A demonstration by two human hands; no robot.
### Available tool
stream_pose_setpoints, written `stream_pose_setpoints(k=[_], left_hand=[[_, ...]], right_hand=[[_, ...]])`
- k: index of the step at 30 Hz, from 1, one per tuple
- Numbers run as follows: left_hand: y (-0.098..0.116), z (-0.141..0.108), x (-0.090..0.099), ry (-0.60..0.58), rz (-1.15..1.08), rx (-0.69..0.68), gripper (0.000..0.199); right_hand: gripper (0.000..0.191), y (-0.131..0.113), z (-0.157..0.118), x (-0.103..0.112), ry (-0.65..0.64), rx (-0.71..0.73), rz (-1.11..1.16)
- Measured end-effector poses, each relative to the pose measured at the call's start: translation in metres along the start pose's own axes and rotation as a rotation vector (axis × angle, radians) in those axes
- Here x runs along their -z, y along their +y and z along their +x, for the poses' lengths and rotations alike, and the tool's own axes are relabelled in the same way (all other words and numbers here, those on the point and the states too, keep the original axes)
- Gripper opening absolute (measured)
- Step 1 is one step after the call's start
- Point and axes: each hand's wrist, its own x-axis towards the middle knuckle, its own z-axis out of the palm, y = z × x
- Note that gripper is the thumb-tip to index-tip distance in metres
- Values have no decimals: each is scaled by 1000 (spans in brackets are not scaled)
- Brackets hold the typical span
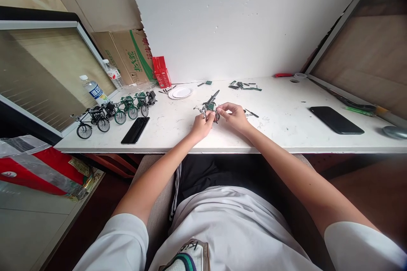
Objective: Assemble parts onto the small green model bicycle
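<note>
A small model bicycle [209, 106] with green and dark parts is between my two hands, just above the white table. My left hand [202, 127] is closed around its near side, thumb and fingers pinching the frame. From the right, my right hand [234, 116] reaches in with thumb and forefinger bent together at the small rear wheel; whatever small piece may be between them is hidden. Behind the bicycle lies a dark elongated piece [213, 96], whose kind I cannot make out. A thin dark rod-like tool [252, 113] lies right of my right hand.
Several model bicycles [127, 109] stand at left near a black phone [135, 130]. Loose dark parts [244, 86], white plates [180, 92], a red box [162, 72] and bottles [93, 89] lie or stand behind. Another phone [336, 120] is at right. The table's front edge [286, 150] is near my forearms.
</note>
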Motion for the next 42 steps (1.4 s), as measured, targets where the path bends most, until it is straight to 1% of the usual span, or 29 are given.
stream_pose_setpoints(k=[5, 13, 17, 22, 28, 32, 36, 42], left_hand=[[1, 0, 1, -21, -11, 2, 51], [3, 0, 0, -4, -35, 26, 53], [-3, 2, -2, -7, -60, 16, 55], [-13, 5, -4, -6, -107, 24, 57], [-11, 5, -3, 1, -156, 55, 64], [-9, 5, -3, -13, -141, 48, 57], [-13, 6, -3, -12, -165, 34, 52], [-14, 5, -2, 2, -134, 31, 47]], right_hand=[[55, -1, 0, -1, 17, 1, -16], [57, -6, -2, -1, 15, -24, -50], [57, -8, -3, -2, 28, -35, -59], [54, -11, -4, -3, 9, -24, -46], [53, -9, -3, -2, 3, 4, -44], [53, -7, -2, -3, -7, 23, -38], [53, -8, -3, -3, -12, 30, -47], [49, -8, -3, -3, 49, 29, -79]])
